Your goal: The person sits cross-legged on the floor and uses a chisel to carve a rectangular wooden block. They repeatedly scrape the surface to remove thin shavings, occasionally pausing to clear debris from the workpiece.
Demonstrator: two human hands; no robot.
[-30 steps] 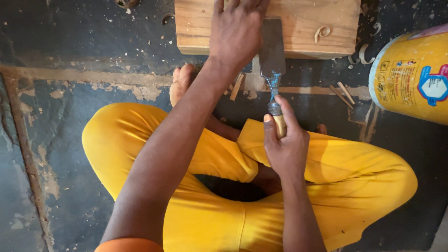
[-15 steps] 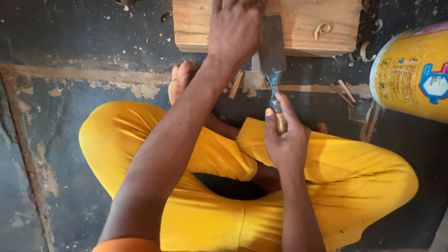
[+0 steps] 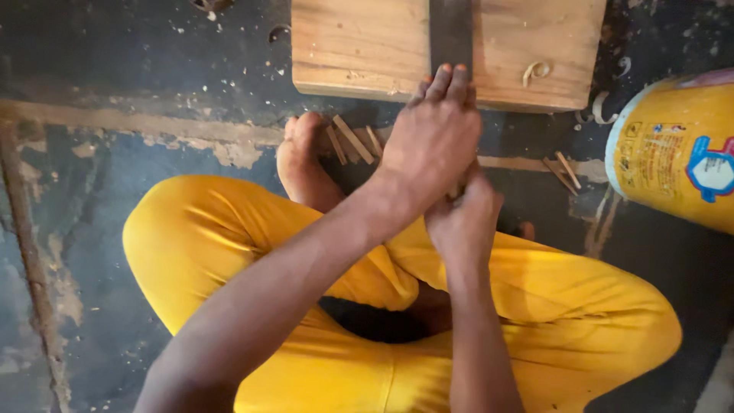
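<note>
A pale wooden block (image 3: 359, 46) lies on the dark floor in front of my crossed legs. A dark flat chisel blade (image 3: 451, 34) runs across its top. My left hand (image 3: 432, 145) arches over the block's near edge, fingertips pressed together on the blade's near end. My right hand (image 3: 466, 218) sits just behind and below it, closed tight around the chisel's handle, which the left hand hides. Both hands touch each other above my right knee.
A yellow plastic bucket (image 3: 677, 153) stands at the right. Thin wood slivers (image 3: 352, 138) lie by my bare foot (image 3: 302, 164), more slivers (image 3: 562, 170) near the bucket. A curled shaving (image 3: 535, 70) rests on the block. My yellow trousers (image 3: 199, 245) fill the foreground.
My left hand has slid back from the block's top to its near edge. The right hand has come up under it, and the handle has gone out of sight.
</note>
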